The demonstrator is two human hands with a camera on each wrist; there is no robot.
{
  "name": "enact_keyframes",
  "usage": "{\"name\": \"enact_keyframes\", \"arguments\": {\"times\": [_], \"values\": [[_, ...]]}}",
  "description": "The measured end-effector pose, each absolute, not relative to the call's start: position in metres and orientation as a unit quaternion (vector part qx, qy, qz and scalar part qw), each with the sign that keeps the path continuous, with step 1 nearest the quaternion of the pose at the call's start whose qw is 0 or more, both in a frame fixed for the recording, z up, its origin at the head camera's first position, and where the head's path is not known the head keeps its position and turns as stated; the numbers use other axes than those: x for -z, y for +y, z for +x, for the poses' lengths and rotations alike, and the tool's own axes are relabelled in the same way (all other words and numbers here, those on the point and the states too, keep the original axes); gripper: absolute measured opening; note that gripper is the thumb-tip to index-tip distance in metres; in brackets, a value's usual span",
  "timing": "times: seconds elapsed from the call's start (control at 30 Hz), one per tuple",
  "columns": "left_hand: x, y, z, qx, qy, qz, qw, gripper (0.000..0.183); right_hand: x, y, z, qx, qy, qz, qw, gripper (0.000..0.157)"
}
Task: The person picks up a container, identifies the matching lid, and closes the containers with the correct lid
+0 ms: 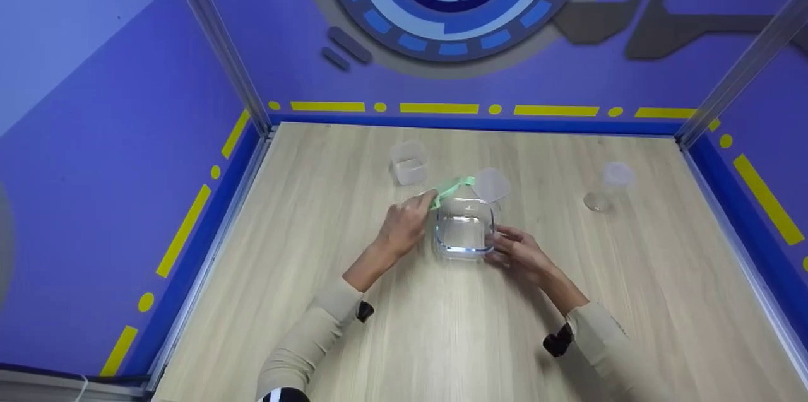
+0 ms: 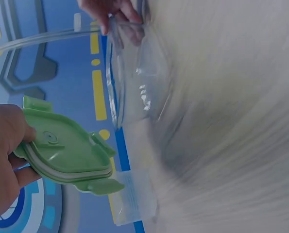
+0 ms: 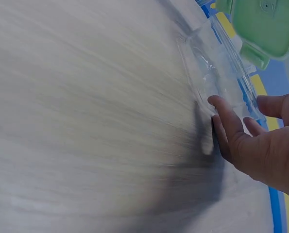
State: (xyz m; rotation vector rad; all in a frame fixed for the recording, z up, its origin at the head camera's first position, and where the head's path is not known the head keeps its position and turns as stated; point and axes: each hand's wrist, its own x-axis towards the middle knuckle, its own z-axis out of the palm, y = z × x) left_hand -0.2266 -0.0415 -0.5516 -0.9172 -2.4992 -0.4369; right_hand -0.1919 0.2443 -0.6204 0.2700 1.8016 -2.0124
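Lid (image 2: 69, 145): green, with side tabs and a pale seal, tilted near the far-left rim of the clear box (image 1: 465, 235). Left hand (image 1: 404, 225) pinches the lid; right hand (image 1: 521, 252) is spread wide against the box's right side. Box stands well inside the table (image 1: 315, 231) edges; room extends rightward. Count: one green lid, one box, one tub (image 1: 409, 167), one jar (image 1: 617, 176).

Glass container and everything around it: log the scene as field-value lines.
left hand: grips green lid
lid state: off glass container, tilted
right hand: at container's right side
beyond container: translucent tub, left; translucent item, kind unclear, right
far right: clear jar with frosted top
surface: wood-grain table
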Motion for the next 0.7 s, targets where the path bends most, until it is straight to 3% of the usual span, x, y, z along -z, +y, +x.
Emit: {"name": "enact_keyframes", "arguments": {"times": [0.17,0.33,0.5,0.7], "values": [[0.564,-0.027,-0.227,0.113,-0.893,-0.362,0.243,0.033,0.623,0.242,-0.192,0.735,0.636,0.088,0.219,0.053],[0.573,-0.016,-0.226,0.082,-0.88,-0.383,0.268,0.034,0.625,0.239,-0.191,0.733,0.639,0.09,0.216,0.059],[0.583,-0.006,-0.225,0.029,-0.866,-0.397,0.303,0.025,0.627,0.237,-0.192,0.74,0.631,0.099,0.21,0.058],[0.591,0.004,-0.223,0.0,-0.854,-0.422,0.306,0.023,0.629,0.238,-0.194,0.742,0.63,0.096,0.207,0.058]]}}
